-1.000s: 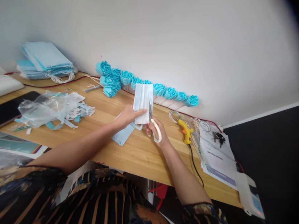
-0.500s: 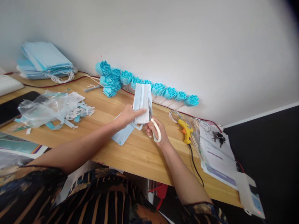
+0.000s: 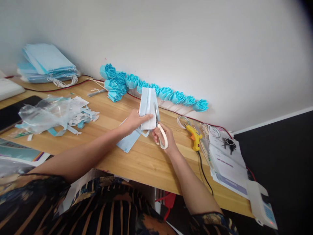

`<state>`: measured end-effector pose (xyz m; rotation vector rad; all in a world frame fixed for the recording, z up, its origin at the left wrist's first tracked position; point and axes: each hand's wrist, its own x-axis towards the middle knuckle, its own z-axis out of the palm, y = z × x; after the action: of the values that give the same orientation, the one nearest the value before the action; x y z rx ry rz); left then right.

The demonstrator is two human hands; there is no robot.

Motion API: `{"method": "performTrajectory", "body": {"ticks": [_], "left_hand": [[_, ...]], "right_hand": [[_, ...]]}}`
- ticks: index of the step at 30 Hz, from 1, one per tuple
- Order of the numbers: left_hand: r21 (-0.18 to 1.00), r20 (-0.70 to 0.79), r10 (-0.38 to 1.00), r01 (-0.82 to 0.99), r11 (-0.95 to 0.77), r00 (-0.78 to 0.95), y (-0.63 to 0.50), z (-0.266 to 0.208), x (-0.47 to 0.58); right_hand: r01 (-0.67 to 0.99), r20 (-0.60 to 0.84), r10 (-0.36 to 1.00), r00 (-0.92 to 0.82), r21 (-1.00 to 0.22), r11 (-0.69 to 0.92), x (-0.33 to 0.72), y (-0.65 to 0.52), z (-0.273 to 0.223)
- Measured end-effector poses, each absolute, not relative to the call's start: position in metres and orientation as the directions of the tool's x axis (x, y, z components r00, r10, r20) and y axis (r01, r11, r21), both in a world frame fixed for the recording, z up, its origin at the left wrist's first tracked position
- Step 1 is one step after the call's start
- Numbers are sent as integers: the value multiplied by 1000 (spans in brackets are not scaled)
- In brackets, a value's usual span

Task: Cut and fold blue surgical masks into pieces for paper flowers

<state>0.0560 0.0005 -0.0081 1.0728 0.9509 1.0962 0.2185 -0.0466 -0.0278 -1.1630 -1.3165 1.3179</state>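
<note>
A pale blue pleated face mask [image 3: 148, 101] is pinched in my left hand [image 3: 136, 120], thumb across its front, held upright above the table. My right hand [image 3: 168, 137] is closed around the white handles of a pair of scissors [image 3: 163, 137]. The blades lie along the right edge of the mask, pointing up and away from me. Under my hands, flat on the wood, lie more light blue mask pieces [image 3: 128, 141]. Behind the mask stretches a row of blue fabric flowers [image 3: 177, 97] on pale sticks, against the wall.
On the wooden table [image 3: 146, 163], a stack of blue masks [image 3: 49, 62] sits far left. Nearer are a clear plastic bag [image 3: 51, 112], cut scraps [image 3: 84, 116] and a dark phone [image 3: 14, 112]. To the right are a yellow glue gun [image 3: 195, 137], papers [image 3: 223, 160] and keys [image 3: 229, 144].
The scissor blades have shifted slightly left and up along the mask's right edge. My left hand and the mask have hardly moved.
</note>
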Motion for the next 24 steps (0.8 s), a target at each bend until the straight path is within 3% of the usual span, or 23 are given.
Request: {"method": "performTrajectory", "body": {"ticks": [10, 19, 24], "left_hand": [[960, 34, 990, -281, 6, 138, 7, -11, 52], [956, -22, 995, -288, 49, 97, 9, -12, 51], [967, -35, 985, -244, 77, 171, 5, -12, 53]], "right_hand": [[39, -46, 992, -118, -998, -42, 215, -48, -26], [76, 8, 978, -206, -997, 24, 217, -48, -27], [105, 44, 974, -222, -992, 69, 219, -47, -28]]}}
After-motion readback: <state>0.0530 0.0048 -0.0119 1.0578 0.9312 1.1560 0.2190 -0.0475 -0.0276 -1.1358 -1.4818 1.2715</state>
